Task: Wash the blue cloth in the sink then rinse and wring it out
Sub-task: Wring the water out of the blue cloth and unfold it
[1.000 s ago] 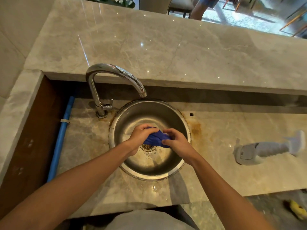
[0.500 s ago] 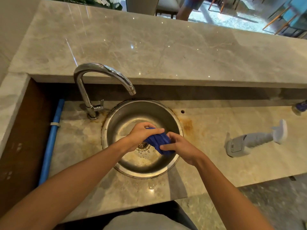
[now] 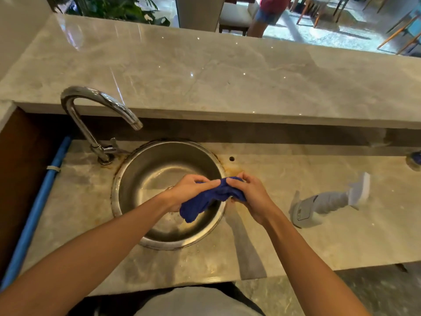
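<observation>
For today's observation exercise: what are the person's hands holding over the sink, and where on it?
Both hands grip the blue cloth: left hand near its middle, right hand at the far end.

I have a single view, from a wide-angle camera worn on the head. It looks forward and steeply down over a marble counter [image 3: 284, 236], close enough that both forearms run in from the bottom corners. The round steel sink [image 3: 159, 169] sits just left of centre, the faucet [image 3: 95, 110] to its upper left. The raised marble ledge [image 3: 216, 80] crosses the upper frame, with floor and chairs beyond. Straight edges bow towards the borders.
</observation>
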